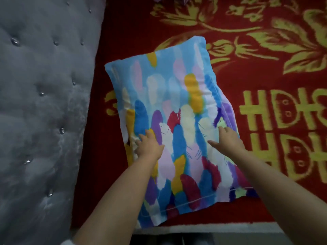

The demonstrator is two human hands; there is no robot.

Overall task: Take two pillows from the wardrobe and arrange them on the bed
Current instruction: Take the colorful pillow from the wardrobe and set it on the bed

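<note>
**Pillow down on bed, both hands pressing**

Pillow (178, 131), feather print on blue, lies mid-frame on the red-and-gold bed (247, 68) cover, just beside the grey tufted headboard (44, 103) at frame left. It sits skewed, not square to the headboard.

Left hand (148, 147) lies flat on the pillow's left side, fingers spread, gripping nothing. Right hand (228, 140) rests open on the right side, fingers extended, likewise clutching nothing.

Only one pillow in view; second not seen.

Handling, by judgement: soft, light, squashy; the cover looks loose at the near flap and would slide over the filling. Best hold is at the two long edges or corners, pinching through to the stuffing rather than cloth alone. No breakage risk.
</note>
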